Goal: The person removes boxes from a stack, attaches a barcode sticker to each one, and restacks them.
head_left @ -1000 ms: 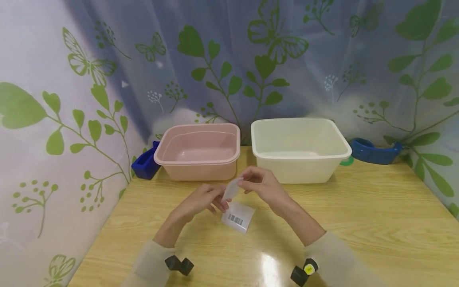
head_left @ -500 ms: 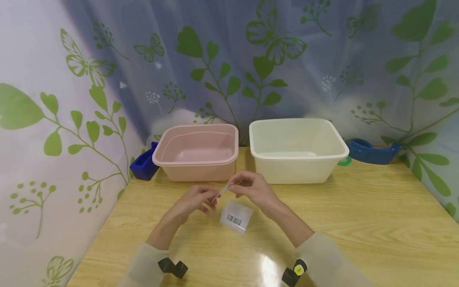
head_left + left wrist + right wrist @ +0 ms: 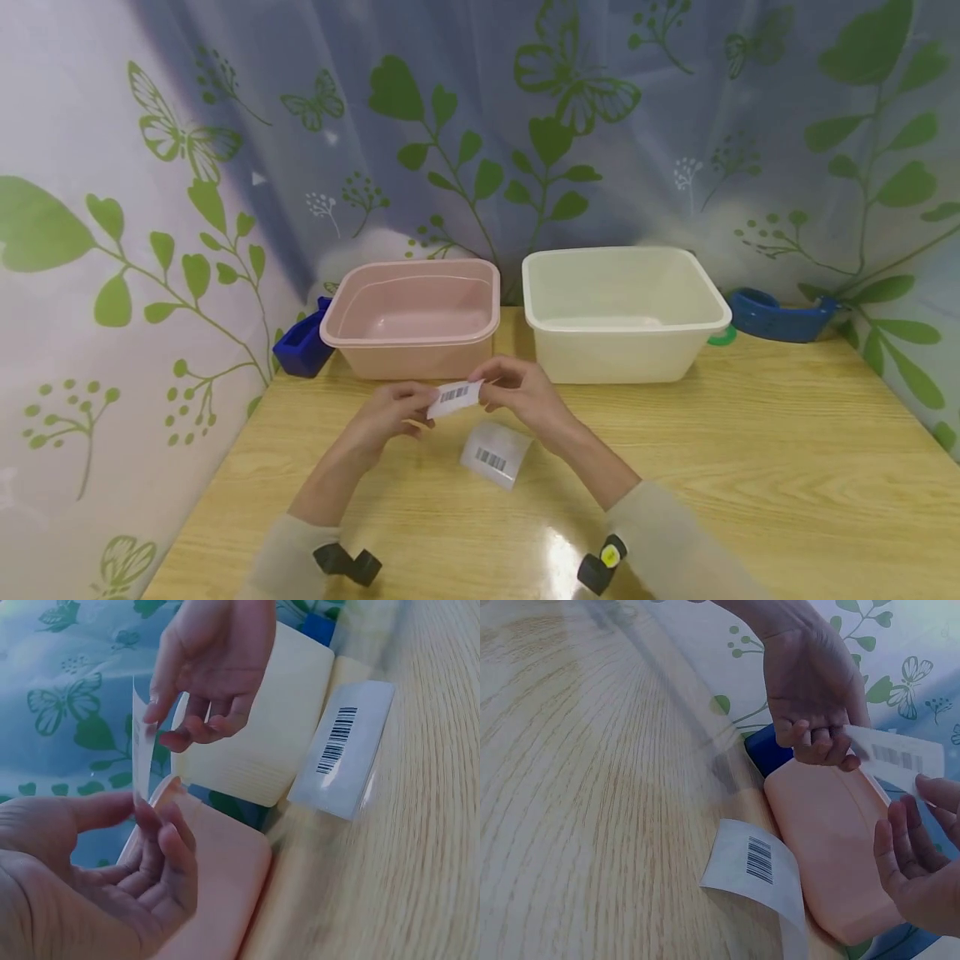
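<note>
A small white barcode label (image 3: 454,397) is stretched between both hands above the table. My left hand (image 3: 387,417) pinches its left end between thumb and index finger. At the other end, my right hand (image 3: 526,399) pinches the label by a corner. In the right wrist view the barcode on the held label (image 3: 900,756) shows faintly through from the back. Below the hands, a curled white barcode sheet (image 3: 496,455) lies on the wooden table (image 3: 465,533), touched by neither hand. The left wrist view shows its printed barcode (image 3: 337,740) plainly.
Behind the hands stand a pink basin (image 3: 412,358) and a white basin (image 3: 626,354). A blue holder (image 3: 303,346) sits at the far left. A blue tape dispenser (image 3: 783,319) and a green ring (image 3: 722,337) are at the right. A patterned curtain (image 3: 450,125) hangs behind.
The held label has gone from slanted, then edge-on, to nearly level with its barcode facing up. Both hands have moved slightly left. The sheet on the table has stayed put.
</note>
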`<move>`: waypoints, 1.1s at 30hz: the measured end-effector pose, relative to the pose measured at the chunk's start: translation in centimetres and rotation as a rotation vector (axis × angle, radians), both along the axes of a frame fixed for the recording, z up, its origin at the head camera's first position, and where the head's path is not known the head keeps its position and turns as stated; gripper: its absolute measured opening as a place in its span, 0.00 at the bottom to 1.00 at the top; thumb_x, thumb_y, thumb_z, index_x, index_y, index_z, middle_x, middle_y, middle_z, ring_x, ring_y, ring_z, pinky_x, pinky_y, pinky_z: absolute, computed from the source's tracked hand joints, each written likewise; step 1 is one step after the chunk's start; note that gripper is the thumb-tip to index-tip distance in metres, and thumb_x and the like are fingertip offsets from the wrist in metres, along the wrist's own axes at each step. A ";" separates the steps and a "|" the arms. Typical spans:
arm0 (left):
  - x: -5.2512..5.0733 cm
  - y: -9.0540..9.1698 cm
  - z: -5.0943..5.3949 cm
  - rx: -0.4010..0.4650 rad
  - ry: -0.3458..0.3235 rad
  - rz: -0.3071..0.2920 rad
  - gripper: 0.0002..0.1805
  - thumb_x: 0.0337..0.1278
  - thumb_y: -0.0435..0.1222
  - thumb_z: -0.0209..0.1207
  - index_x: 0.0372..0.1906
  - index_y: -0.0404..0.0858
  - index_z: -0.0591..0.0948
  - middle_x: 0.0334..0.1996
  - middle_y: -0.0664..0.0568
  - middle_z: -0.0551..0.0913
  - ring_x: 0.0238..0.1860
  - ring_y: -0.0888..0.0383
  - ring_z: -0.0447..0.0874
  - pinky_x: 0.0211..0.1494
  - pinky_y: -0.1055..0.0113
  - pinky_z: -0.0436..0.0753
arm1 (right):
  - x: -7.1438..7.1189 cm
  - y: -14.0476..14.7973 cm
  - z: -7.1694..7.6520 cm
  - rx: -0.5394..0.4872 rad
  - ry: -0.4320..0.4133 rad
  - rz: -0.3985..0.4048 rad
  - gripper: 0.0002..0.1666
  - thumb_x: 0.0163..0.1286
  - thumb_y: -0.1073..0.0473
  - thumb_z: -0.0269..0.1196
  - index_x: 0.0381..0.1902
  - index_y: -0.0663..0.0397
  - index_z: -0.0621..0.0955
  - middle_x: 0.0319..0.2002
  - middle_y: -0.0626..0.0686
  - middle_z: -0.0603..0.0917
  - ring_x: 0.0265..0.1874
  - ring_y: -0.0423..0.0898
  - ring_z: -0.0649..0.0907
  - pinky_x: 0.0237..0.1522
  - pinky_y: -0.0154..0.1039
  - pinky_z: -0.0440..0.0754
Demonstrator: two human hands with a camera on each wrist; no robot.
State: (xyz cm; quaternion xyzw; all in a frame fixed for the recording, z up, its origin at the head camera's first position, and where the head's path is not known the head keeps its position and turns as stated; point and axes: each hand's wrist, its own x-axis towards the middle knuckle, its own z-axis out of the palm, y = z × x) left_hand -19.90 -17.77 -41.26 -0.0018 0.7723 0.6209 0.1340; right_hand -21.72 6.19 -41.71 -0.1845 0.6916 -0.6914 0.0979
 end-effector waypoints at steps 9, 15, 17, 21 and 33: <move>0.2 -1.6 -0.1 0.114 0.076 0.046 0.18 0.75 0.37 0.59 0.55 0.23 0.79 0.38 0.53 0.85 0.38 0.58 0.83 0.41 0.68 0.84 | -0.6 -1.0 -0.7 -0.125 -0.100 0.002 0.22 0.73 0.68 0.63 0.63 0.67 0.76 0.45 0.61 0.89 0.35 0.48 0.87 0.43 0.41 0.88; 0.3 -2.4 0.1 -0.017 0.128 0.121 0.19 0.73 0.38 0.62 0.55 0.25 0.80 0.39 0.48 0.88 0.37 0.57 0.85 0.41 0.67 0.85 | -0.8 -2.1 -0.9 -0.142 -0.177 -0.050 0.13 0.76 0.66 0.61 0.53 0.71 0.79 0.35 0.55 0.87 0.30 0.46 0.86 0.39 0.39 0.88; 0.3 -2.6 0.0 -0.071 0.153 0.132 0.18 0.73 0.38 0.62 0.54 0.25 0.80 0.40 0.45 0.88 0.37 0.57 0.84 0.41 0.66 0.85 | -0.8 -2.6 -1.0 -0.124 -0.183 -0.066 0.12 0.76 0.66 0.61 0.51 0.71 0.80 0.35 0.54 0.87 0.30 0.45 0.85 0.39 0.39 0.88; 0.4 -2.9 -0.2 -0.165 0.212 0.156 0.16 0.73 0.38 0.63 0.51 0.27 0.81 0.40 0.42 0.87 0.36 0.55 0.84 0.40 0.66 0.85 | -0.8 -3.5 -1.1 -0.028 -0.179 -0.107 0.10 0.74 0.66 0.64 0.47 0.69 0.82 0.33 0.54 0.87 0.29 0.44 0.85 0.41 0.45 0.89; 0.2 -3.7 -1.1 -0.349 0.298 0.252 0.11 0.70 0.35 0.65 0.48 0.31 0.82 0.40 0.41 0.87 0.38 0.47 0.86 0.39 0.61 0.88 | -1.3 -6.4 -1.6 0.238 -0.038 -0.235 0.04 0.68 0.67 0.69 0.38 0.62 0.85 0.32 0.54 0.85 0.28 0.43 0.83 0.36 0.40 0.89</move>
